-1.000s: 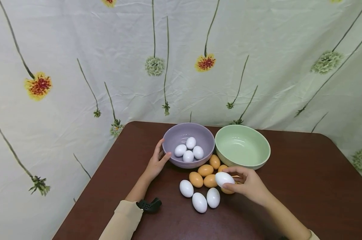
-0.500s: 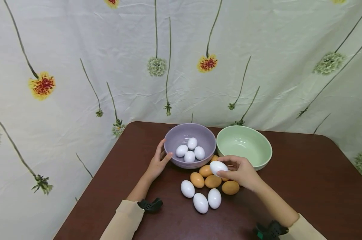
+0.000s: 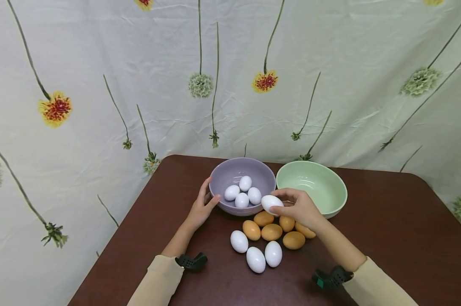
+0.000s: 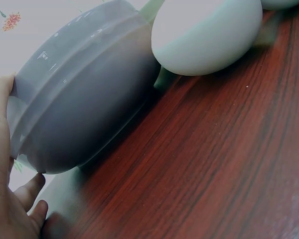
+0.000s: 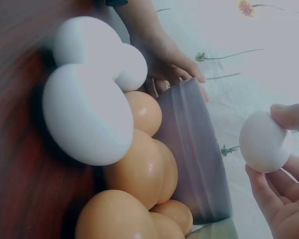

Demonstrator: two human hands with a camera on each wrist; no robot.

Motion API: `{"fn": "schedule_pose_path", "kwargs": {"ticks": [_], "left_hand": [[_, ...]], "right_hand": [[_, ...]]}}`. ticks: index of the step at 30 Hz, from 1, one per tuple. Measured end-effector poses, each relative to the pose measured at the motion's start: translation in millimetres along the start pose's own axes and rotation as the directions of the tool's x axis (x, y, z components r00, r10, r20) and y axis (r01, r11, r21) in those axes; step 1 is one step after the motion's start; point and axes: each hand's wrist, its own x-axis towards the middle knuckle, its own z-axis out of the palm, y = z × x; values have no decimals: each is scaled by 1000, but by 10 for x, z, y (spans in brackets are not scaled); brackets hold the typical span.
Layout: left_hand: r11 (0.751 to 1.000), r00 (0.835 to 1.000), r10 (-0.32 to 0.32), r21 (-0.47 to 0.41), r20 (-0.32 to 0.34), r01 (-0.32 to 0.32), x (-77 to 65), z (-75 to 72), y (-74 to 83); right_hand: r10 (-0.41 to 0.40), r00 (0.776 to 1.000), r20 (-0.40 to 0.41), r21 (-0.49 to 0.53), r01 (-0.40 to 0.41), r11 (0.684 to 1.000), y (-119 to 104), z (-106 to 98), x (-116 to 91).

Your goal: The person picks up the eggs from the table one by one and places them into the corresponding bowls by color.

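My right hand pinches a white egg between thumb and fingertips, raised just right of the purple bowl's near rim; the right wrist view also has this egg in the fingers. My left hand holds the left side of the purple bowl, thumb at the rim and fingers along its wall. Several white eggs lie inside that bowl. On the table in front are several brown eggs and three white eggs. Part of the left hand's grip is hidden behind the bowl.
A green bowl stands right beside the purple one, with no eggs visible in it. The dark wooden table ends at a back edge before a flower-patterned cloth. Both wrists carry black devices.
My right hand has carried the white egg left and toward the back, from above the brown eggs to the purple bowl's right rim. The left hand stays on the bowl.
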Motion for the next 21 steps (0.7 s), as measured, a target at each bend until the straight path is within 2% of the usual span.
{"fn": "schedule_pose_path", "kwargs": {"ticks": [14, 21], "left_hand": [[1000, 1000, -11, 9, 16, 11, -22, 12, 12], [1000, 1000, -11, 9, 8, 11, -19, -16, 2]], "right_hand": [[25, 1000, -12, -37, -25, 999, -19, 142, 314], [42, 999, -27, -83, -44, 996, -74, 257, 561]]}}
